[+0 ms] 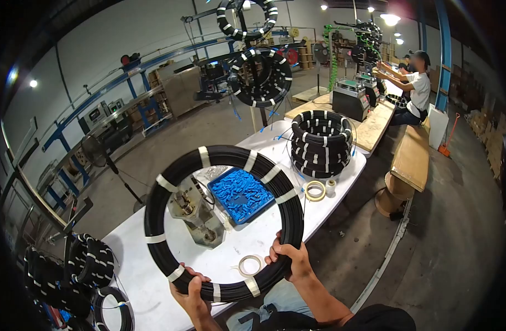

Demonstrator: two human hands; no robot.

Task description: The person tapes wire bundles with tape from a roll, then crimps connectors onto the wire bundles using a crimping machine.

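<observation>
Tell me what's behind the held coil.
Through the black coil show a metal fixture, a blue tray of blue pieces and a tape roll; what lies behind the coil's band itself is hidden.

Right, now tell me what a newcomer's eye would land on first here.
Most likely the big black coil with white bands, held above the white table by the left hand at its lower left and the right hand at its lower right. Through its ring shows a blue tray full of small blue pieces. Beyond, toward the table's far end, stands a stack of similar coils.
</observation>
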